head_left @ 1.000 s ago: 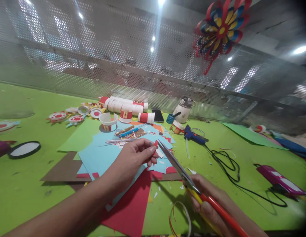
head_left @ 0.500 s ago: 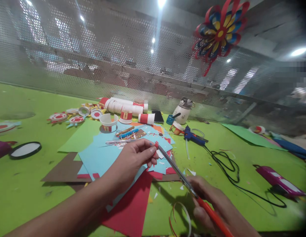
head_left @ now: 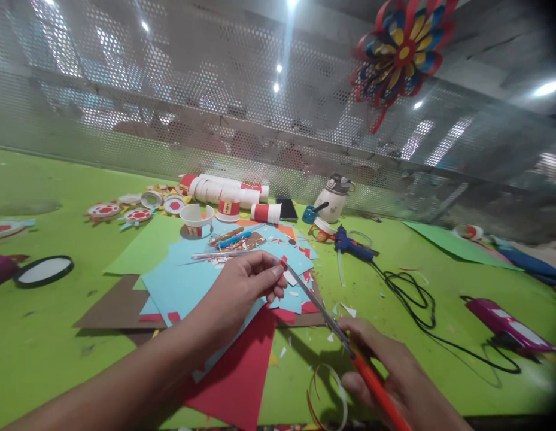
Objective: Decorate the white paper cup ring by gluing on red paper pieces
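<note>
My left hand [head_left: 255, 276] pinches a small red paper piece [head_left: 283, 261] between thumb and fingertips, above the stacked paper. In my right hand [head_left: 380, 365] are scissors with red handles [head_left: 371, 377]; their long metal blades [head_left: 316, 302] point up and left, with the tips at the red piece. Whether the tips touch it or are parted, I cannot tell. Under my left hand lie light blue paper sheets [head_left: 188, 281] with white and red scraps, and a red sheet [head_left: 235, 377] sticks out toward me. A curled paper strip [head_left: 343, 395] lies left of my right hand.
Paper cups [head_left: 266, 212] and small red-and-white paper turtles [head_left: 104, 211] lie at the back left. Right of the sheets are a blue glue gun [head_left: 354, 246], its black cord [head_left: 415, 305] and a purple device [head_left: 509, 323]. A bottle [head_left: 332, 200] stands behind.
My right hand and the scissor handles have shifted slightly left and up. My left hand stays almost still, with the red paper piece in its fingertips. The view has tilted slightly.
</note>
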Tool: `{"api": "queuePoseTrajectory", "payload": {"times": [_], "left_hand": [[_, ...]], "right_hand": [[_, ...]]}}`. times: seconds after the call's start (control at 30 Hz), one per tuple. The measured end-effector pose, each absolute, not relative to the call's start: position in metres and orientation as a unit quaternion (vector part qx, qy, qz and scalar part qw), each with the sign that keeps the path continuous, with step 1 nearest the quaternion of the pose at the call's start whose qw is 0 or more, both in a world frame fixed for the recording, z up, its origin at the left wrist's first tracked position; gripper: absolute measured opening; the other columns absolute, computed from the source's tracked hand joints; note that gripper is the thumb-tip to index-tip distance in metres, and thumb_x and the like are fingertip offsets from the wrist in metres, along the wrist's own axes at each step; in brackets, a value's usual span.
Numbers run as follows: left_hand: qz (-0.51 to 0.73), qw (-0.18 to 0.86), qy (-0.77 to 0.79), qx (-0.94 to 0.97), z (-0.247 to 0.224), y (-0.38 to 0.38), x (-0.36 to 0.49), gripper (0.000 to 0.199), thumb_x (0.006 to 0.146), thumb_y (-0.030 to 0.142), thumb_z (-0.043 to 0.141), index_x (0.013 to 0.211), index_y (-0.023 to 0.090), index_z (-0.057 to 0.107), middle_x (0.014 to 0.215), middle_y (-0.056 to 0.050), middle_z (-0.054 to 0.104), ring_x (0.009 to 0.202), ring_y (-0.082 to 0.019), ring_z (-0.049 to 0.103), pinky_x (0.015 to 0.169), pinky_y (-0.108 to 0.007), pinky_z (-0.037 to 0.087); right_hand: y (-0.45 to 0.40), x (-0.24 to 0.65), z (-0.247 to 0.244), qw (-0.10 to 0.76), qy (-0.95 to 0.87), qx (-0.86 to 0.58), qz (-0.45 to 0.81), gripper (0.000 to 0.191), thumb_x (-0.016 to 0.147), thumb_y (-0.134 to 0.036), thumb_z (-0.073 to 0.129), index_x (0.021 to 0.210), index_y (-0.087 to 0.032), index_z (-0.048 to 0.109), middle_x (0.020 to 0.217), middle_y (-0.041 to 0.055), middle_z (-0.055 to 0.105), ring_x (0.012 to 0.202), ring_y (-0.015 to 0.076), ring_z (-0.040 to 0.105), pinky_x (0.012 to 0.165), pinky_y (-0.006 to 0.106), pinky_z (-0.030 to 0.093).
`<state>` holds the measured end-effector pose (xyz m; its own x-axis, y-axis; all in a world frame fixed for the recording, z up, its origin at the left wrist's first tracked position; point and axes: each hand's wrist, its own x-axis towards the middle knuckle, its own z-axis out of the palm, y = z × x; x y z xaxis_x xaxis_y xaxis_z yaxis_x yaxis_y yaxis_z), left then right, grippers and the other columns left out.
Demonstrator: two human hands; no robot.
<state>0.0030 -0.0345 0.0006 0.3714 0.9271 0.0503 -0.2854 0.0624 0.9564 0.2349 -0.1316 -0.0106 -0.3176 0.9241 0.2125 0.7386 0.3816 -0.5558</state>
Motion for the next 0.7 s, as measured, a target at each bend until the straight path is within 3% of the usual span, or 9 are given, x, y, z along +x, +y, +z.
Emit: {"api": "queuePoseTrajectory", "payload": {"times": [0.3, 0.53, 0.7], "left_hand": [[0.458, 0.669, 0.322, 0.489, -0.0023, -0.0344, 0.0043, 0.019, 0.078, 0.031, 0.071, 0.078, 0.014, 0.061, 0.068, 0.0, 0.061, 0.06, -0.01, 0.053, 0.06, -0.024, 0.04], [0.459, 0.677, 0.325, 0.475, -0.0024, -0.0341, 0.0058, 0.02, 0.076, 0.03, 0.072, 0.079, 0.014, 0.061, 0.066, 0.001, 0.061, 0.058, -0.009, 0.053, 0.058, -0.023, 0.04], [0.454, 0.677, 0.331, 0.476, -0.0011, -0.0346, 0.0056, 0.017, 0.076, 0.027, 0.07, 0.078, 0.013, 0.06, 0.062, 0.002, 0.06, 0.055, -0.008, 0.05, 0.056, -0.022, 0.039]], "right_hand": [[-0.1335, 0.231, -0.0054, 0.235, -0.779, -0.548, 0.193, 0.033, 0.085, -0.03, 0.061, 0.117, -0.026, 0.056, 0.099, 0.0043, 0.07, 0.084, 0.0199, 0.067, 0.074, 0.029, 0.055], [-0.1335, 0.23, -0.008, 0.236, -0.772, -0.557, 0.194, 0.031, 0.085, -0.032, 0.06, 0.115, -0.025, 0.057, 0.095, 0.0035, 0.071, 0.081, 0.0193, 0.067, 0.072, 0.029, 0.055], [-0.1331, 0.2319, -0.01, 0.235, -0.791, -0.533, 0.187, 0.033, 0.087, -0.032, 0.059, 0.119, -0.026, 0.054, 0.103, 0.005, 0.069, 0.091, 0.0202, 0.068, 0.077, 0.028, 0.055]]}}
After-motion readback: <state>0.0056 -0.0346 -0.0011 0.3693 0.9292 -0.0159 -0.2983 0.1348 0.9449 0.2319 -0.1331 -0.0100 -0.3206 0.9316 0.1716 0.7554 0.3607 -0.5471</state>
